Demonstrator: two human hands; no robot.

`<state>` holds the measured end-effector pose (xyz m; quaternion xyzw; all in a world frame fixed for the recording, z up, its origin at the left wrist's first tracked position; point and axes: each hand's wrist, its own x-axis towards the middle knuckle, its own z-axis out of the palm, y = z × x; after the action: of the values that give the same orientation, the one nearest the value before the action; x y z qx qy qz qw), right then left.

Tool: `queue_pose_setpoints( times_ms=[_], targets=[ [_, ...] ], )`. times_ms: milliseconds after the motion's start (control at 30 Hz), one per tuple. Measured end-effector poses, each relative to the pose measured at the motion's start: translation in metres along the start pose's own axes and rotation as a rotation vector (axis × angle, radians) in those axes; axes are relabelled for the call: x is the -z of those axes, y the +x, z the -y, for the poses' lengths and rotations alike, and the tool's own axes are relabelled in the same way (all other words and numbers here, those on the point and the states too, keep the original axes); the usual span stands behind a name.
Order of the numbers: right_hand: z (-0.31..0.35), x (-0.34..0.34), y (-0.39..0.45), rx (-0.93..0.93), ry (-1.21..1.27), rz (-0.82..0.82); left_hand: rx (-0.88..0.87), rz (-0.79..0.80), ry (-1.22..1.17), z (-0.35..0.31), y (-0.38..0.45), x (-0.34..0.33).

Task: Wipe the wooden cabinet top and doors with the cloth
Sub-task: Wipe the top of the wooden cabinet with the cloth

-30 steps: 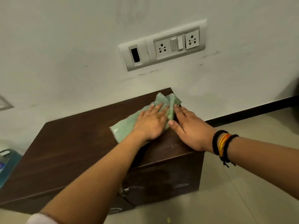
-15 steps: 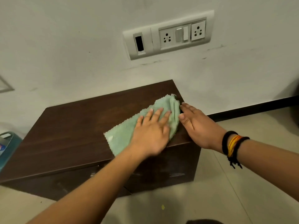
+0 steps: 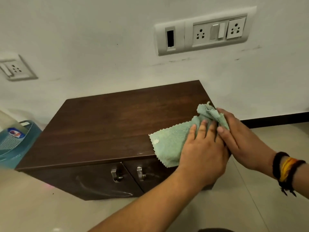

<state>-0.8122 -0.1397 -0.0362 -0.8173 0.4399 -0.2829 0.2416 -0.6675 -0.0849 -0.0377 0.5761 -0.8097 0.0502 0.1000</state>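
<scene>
A low dark wooden cabinet (image 3: 107,124) stands against the white wall, with two doors and metal handles (image 3: 116,174) on its front. A pale green cloth (image 3: 168,144) lies on the top's front right corner and hangs slightly over the front edge. My left hand (image 3: 204,151) presses flat on the cloth at that corner. My right hand (image 3: 240,139), wearing black and yellow wristbands, grips the bunched far end of the cloth at the cabinet's right edge.
A blue plastic basket (image 3: 15,141) with a bottle in it stands at the cabinet's left. A wall socket panel (image 3: 204,30) sits above the cabinet and a second socket (image 3: 15,68) at the left. Tiled floor lies in front and to the right.
Both hands and the cloth have slid from the back right of the top toward the front right corner. My right hand now grips the cloth's bunched end. The doors have come into view.
</scene>
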Motion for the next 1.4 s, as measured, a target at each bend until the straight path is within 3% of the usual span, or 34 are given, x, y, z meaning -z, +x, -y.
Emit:
queue_pose_setpoints(
  times_ms=[333,667,1400],
  targets=[
    [0.040,-0.026,0.002,0.051,-0.447,0.081,-0.112,-0.002,0.088,0.058,-0.035,0.002],
    [0.091,-0.076,0.026,0.146,-0.494,0.193,-0.044,0.036,0.056,0.127,-0.080,0.015],
    [0.223,-0.203,0.076,0.342,-0.647,0.372,0.162,-0.034,0.197,0.306,-0.224,0.054]
  ],
)
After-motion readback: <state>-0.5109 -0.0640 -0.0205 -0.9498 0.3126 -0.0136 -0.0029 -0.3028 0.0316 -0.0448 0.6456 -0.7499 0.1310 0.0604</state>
